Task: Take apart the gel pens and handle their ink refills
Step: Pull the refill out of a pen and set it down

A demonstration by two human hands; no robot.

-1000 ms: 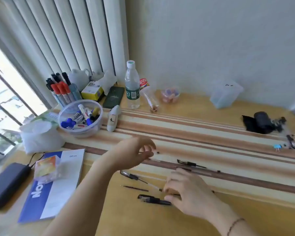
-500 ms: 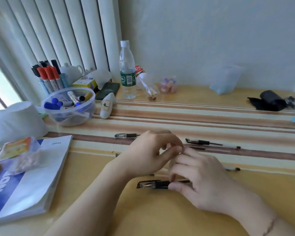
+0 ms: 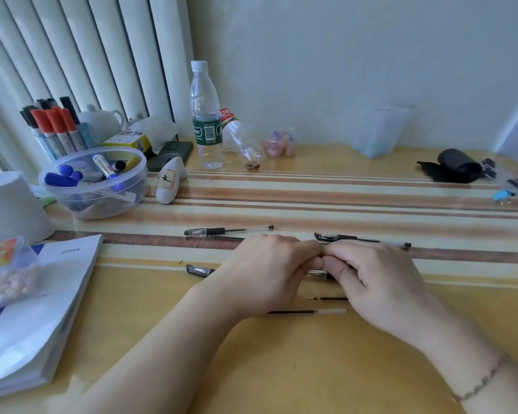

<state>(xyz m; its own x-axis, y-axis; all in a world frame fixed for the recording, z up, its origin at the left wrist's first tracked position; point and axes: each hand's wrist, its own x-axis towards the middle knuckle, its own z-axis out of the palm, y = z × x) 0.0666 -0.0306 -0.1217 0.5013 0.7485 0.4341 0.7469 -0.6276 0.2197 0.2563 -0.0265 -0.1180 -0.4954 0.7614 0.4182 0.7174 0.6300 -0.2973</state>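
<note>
Both hands meet at the centre of the frame, low over the bench point(image 3: 281, 369). The left hand point(image 3: 263, 273) and the right hand point(image 3: 380, 282) press their fingertips together around a gel pen point(image 3: 317, 273), of which only a small shiny part shows between them. The fingers of both hands are clenched on this pen — I judge one hand holds the barrel steady so that the other can twist or pull a part off.

Just below the hands lie two loose ink refills: a short dark one point(image 3: 329, 298) and a longer one with a clear end point(image 3: 307, 311). They lie side by side, near the person, probably so that they do not mix with the whole pens.

Two pens that look still assembled wait above the hands — one at the middle point(image 3: 228, 230), one to the right point(image 3: 362, 239). A dark pen piece, perhaps a cap point(image 3: 199, 269), sticks out left of the left hand.
</note>
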